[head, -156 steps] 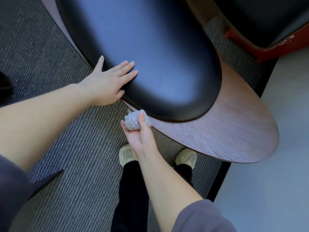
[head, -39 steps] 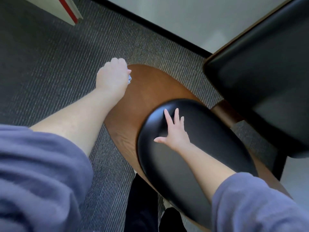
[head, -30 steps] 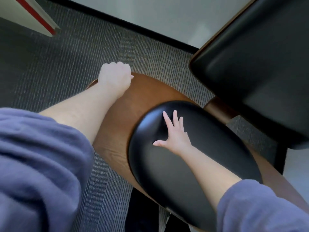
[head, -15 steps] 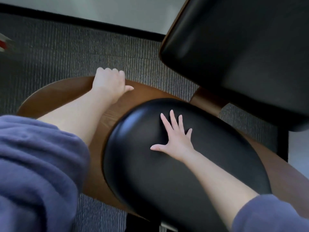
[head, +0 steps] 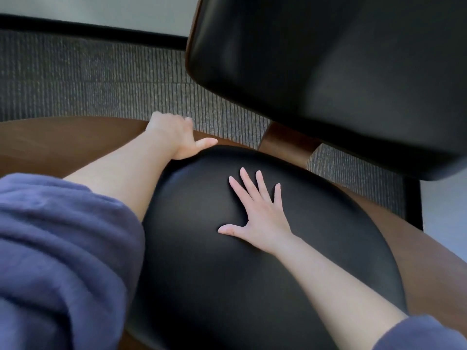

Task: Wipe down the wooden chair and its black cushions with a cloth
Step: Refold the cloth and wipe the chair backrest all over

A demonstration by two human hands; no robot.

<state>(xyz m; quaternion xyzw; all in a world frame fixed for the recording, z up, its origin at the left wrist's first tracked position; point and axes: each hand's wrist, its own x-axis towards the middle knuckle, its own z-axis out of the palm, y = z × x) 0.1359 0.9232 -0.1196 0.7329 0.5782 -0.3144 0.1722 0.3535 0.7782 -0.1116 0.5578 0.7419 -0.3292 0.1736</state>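
The chair's black seat cushion (head: 214,274) fills the middle, lying on the brown wooden seat shell (head: 63,140). Its black back cushion (head: 328,72) rises at the upper right, joined by a wooden post (head: 285,145). My left hand (head: 171,133) is fisted on the far rim of the wooden shell, its thumb touching the seat cushion's edge. The cloth is hidden inside that fist. My right hand (head: 262,218) lies flat on top of the seat cushion with its fingers spread and nothing in it.
Grey ribbed carpet (head: 88,79) lies beyond the chair. A black strip (head: 75,25) borders it, with pale floor (head: 101,6) behind. My purple sleeves cover the lower left and lower right corners.
My left fist has slid right along the far rim of the wooden shell, up to the seat cushion's edge. My right hand has stayed flat on the cushion. The view has swung left.
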